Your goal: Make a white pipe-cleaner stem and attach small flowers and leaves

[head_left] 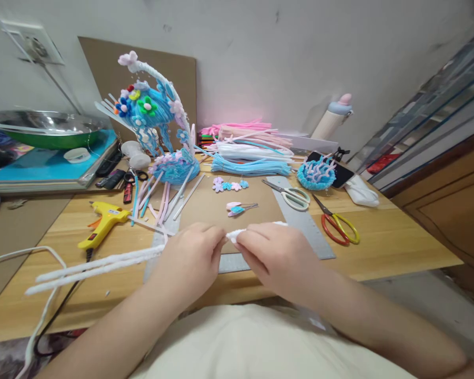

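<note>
White pipe cleaners (102,263) run through both of my hands, their two loose ends reaching out to the left. My left hand (193,258) is closed around them, fingertips pinched at the middle. Close beside it, my right hand (278,258) grips the same white strands, and a short tip sticks out past its knuckles. Between the two hands a small fuzzy white section shows. Just beyond them, on a brown board (201,210), lie small pink and blue buds on wire stems (237,209) and a row of little pipe cleaner flowers (231,185).
A yellow glue gun (106,223) lies at left, its cord trailing forward. White-handled scissors (292,197) and red-yellow scissors (337,223) rest at right. Behind are bundled blue pipe cleaners (250,166), a tall flowered blue craft piece (176,166) and a blue fuzzy bowl shape (316,173).
</note>
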`<state>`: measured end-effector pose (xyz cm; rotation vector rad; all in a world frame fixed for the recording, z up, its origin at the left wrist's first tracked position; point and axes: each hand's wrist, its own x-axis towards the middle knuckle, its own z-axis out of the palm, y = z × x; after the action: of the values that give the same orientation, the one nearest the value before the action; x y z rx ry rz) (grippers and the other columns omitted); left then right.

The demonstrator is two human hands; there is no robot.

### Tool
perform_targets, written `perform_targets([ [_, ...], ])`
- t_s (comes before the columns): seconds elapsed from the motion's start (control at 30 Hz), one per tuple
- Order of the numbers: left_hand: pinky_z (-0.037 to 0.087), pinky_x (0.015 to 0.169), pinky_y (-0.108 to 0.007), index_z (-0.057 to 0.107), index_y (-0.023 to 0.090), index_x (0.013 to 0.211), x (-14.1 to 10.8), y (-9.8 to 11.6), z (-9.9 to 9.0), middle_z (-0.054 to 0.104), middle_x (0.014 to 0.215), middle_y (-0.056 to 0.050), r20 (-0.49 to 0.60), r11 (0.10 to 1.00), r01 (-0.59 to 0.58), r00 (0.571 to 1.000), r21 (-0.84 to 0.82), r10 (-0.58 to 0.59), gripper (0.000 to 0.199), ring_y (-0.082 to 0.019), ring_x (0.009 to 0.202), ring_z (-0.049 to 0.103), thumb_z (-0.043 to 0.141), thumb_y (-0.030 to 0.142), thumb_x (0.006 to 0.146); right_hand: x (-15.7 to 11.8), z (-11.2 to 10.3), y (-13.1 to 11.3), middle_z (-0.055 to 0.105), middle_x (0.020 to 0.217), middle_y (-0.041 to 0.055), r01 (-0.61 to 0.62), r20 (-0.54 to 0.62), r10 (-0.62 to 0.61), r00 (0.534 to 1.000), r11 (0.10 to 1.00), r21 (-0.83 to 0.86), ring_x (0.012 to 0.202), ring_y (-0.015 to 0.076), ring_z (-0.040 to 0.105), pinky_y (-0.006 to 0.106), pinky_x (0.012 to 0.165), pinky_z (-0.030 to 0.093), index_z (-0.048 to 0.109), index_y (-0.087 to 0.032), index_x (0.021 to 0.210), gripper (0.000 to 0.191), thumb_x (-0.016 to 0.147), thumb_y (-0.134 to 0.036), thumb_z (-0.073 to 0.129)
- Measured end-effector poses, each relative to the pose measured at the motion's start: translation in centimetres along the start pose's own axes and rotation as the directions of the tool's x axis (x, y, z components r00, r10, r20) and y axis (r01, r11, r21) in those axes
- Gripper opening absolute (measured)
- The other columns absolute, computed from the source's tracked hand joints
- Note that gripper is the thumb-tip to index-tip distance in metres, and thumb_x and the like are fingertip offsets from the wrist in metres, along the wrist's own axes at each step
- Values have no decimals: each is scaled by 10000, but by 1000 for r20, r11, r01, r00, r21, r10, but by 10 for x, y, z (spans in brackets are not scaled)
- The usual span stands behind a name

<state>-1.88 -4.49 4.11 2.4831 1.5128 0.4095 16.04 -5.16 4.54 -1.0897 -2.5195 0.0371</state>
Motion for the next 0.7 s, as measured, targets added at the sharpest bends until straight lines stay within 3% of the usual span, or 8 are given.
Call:
perform_targets([
  [0.13, 341, 594, -295, 587, 196, 751, -4, 4, -3, 600, 730, -30, 58, 994, -71, 996, 82, 67, 224, -197, 726, 548, 390, 139, 841, 10, -18, 12, 578, 678, 19, -8, 126, -1, 992, 998, 69, 656, 132, 497, 253, 578, 283, 573, -158, 730, 170, 863, -181, 471],
  [0.23, 316, 568, -288, 575, 194, 728, -7, 4, -6, 580, 711, -21, 104, 984, -171, 981, 57, 165, 209, -181, 683, 520, 406, 120, 828, 21, -22, 27, 604, 706, 5, -36, 221, -34, 975, 952, 304, 678, 121, 516, 235, 601, 317, 613, -162, 750, 118, 834, -175, 532],
  [0.3, 316, 575, -278, 570, 190, 749, -9, 2, -9, 567, 716, -20, 87, 975, -222, 971, -20, 223, 188, -169, 687, 504, 415, 127, 833, 27, -19, 38, 606, 710, 4, -129, 313, -57, 948, 831, 542, 670, 115, 517, 222, 603, 351, 631, -149, 780, 89, 816, -198, 565],
  [0.37, 318, 582, -269, 563, 182, 768, -10, 0, -12, 550, 714, -21, 40, 964, -244, 968, -104, 249, 183, -160, 689, 488, 404, 150, 853, 30, -10, 45, 591, 704, 7, -255, 395, -86, 915, 637, 727, 657, 114, 508, 218, 598, 377, 630, -129, 795, 127, 811, -242, 574],
  [0.47, 326, 595, -259, 553, 175, 788, -10, -3, -15, 533, 709, -17, -8, 951, -227, 973, -209, 231, 199, -149, 691, 475, 376, 178, 880, 26, 11, 45, 538, 660, -8, -366, 430, -105, 896, 374, 853, 616, 103, 470, 223, 576, 374, 607, -130, 783, 189, 819, -309, 556],
  [0.53, 329, 595, -255, 557, 174, 795, -9, -4, -15, 523, 688, -10, -28, 955, -169, 985, -243, 168, 197, -146, 683, 475, 381, 189, 882, 20, 25, 37, 473, 604, -31, -378, 403, -40, 914, 279, 883, 558, 93, 419, 222, 534, 343, 576, -152, 763, 213, 840, -342, 520],
  [0.6, 322, 574, -252, 558, 174, 778, -7, -6, -13, 507, 651, 0, -62, 966, -92, 995, -240, 80, 186, -143, 649, 471, 403, 208, 876, 12, 35, 25, 464, 615, -27, -340, 334, 75, 940, 328, 882, 571, 101, 419, 228, 542, 337, 552, -171, 764, 218, 874, -336, 462],
  [0.7, 311, 549, -249, 528, 175, 733, -3, -8, -7, 498, 632, 9, -127, 979, -15, 992, -203, -11, 169, -137, 615, 465, 436, 229, 863, 3, 36, 6, 524, 703, 6, -247, 183, 166, 969, 651, 718, 660, 124, 466, 245, 602, 340, 540, -174, 784, 219, 908, -264, 383],
])
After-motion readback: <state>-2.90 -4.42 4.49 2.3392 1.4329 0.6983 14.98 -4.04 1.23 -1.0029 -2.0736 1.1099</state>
